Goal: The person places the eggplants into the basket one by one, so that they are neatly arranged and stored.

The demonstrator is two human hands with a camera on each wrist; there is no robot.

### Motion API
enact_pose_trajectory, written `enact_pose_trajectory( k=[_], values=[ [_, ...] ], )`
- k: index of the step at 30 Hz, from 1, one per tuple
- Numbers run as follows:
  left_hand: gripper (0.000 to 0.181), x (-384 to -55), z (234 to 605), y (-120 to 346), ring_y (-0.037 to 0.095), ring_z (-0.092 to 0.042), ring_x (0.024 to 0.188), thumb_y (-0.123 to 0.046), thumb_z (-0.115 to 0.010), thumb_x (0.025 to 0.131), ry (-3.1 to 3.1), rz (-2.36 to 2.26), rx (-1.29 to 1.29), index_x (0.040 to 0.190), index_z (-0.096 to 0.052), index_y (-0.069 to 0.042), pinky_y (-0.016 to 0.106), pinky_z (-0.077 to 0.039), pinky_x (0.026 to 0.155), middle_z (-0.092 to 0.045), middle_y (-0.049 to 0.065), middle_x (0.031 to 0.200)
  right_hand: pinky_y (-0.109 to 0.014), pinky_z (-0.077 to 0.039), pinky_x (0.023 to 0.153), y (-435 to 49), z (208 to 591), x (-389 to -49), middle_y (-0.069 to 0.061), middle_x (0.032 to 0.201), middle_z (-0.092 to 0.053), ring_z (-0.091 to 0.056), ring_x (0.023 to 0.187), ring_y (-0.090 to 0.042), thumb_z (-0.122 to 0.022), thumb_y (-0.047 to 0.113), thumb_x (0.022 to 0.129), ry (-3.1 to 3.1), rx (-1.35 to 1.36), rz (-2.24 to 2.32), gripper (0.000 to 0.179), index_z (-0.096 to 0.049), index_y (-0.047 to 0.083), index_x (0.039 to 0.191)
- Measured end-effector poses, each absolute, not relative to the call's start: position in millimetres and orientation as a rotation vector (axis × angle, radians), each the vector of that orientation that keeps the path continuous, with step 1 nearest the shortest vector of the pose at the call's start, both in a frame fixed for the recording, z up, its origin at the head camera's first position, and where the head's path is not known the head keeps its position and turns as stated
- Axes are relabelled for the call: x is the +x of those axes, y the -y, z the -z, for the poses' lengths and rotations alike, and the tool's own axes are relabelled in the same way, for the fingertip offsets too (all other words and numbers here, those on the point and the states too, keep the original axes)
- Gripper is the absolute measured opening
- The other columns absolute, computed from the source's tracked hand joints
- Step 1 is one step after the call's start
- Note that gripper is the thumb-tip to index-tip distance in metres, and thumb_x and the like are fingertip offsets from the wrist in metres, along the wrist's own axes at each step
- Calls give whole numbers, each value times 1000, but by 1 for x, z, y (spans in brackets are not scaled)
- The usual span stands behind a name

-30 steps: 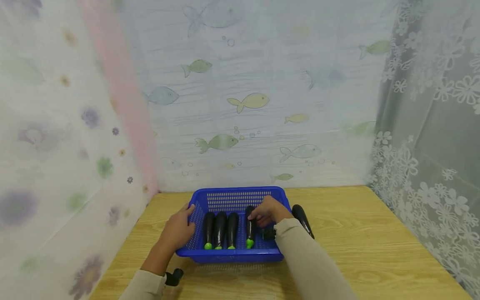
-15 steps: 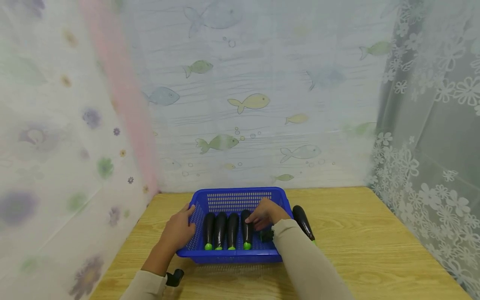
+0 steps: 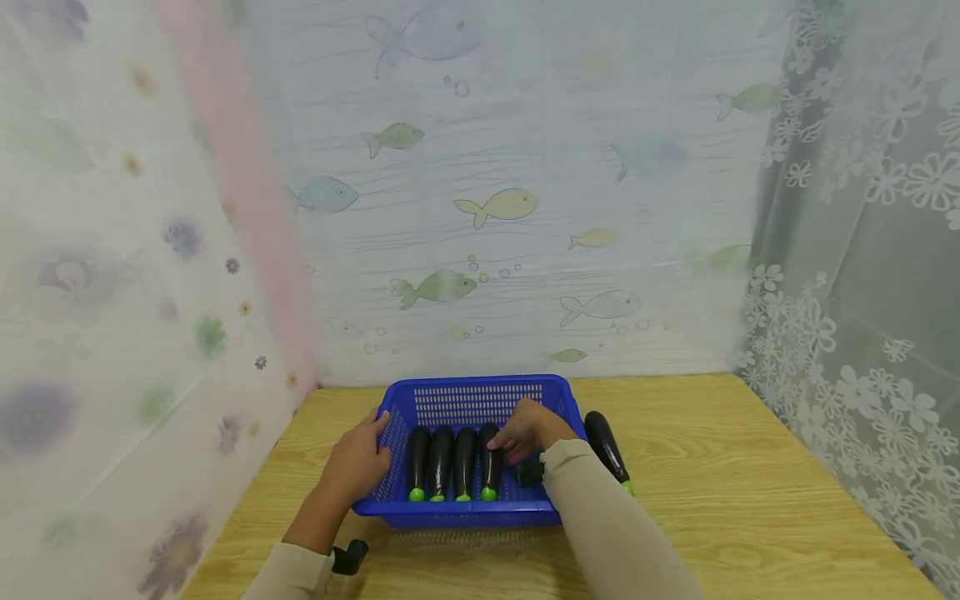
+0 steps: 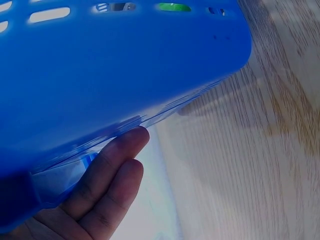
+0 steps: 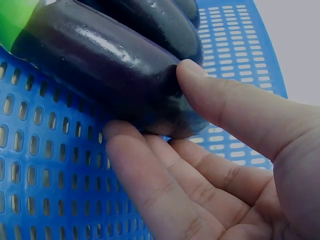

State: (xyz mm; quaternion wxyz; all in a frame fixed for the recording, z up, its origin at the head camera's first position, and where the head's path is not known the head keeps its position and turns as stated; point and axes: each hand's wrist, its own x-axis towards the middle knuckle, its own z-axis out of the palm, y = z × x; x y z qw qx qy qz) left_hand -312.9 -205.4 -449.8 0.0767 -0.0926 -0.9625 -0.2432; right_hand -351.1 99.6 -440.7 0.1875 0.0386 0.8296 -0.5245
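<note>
A blue plastic basket (image 3: pixel 480 381) with slotted walls sits on the table. My left hand (image 3: pixel 358 458) grips its left rim; in the left wrist view two fingers (image 4: pixel 117 170) lie against the outside of the wall. Inside the basket, three dark eggplants (image 3: pixel 441 462) lie side by side, green ends toward me. My right hand (image 3: pixel 527 429) holds a further eggplant (image 3: pixel 491 479) just right of that row. In the right wrist view its thumb (image 5: pixel 210 95) presses on top near the rounded end, and the fingers (image 5: pixel 155 185) lie along the lower side.
Another eggplant (image 3: pixel 607 446) lies on the wooden table (image 3: pixel 712 483) just outside the basket's right wall, partly behind the right forearm. Fish-print sheeting (image 3: pixel 517 250) hangs behind the table. A flowered sheet (image 3: pixel 150 375) stands at the left and a lace curtain (image 3: pixel 862 333) at the right.
The right hand has shifted left with its eggplant, narrowing the gap to the row of three. My left hand has stayed at the basket's left rim.
</note>
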Motion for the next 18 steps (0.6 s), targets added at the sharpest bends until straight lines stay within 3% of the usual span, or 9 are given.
enact_pose_trajectory(
  k=[14,18],
  values=[
    [65,-311,449,206,51,-51,137,-8,-57,92,2875,737,-284,155,-44,-1,57,-59,92,-34,25,165,-43,-65,69,-101,439,-350,-21,97,-75,-78,81,-37,-87,5,80,-2350,105,1433,41,-66,-10,112],
    [64,-311,449,206,51,-50,138,-8,-57,93,2882,740,-280,156,-43,-1,60,-56,97,-33,25,165,-42,-65,67,-101,440,-351,-21,96,-76,-78,80,-37,-87,6,79,-2355,113,1433,40,-67,-10,110]
  ],
)
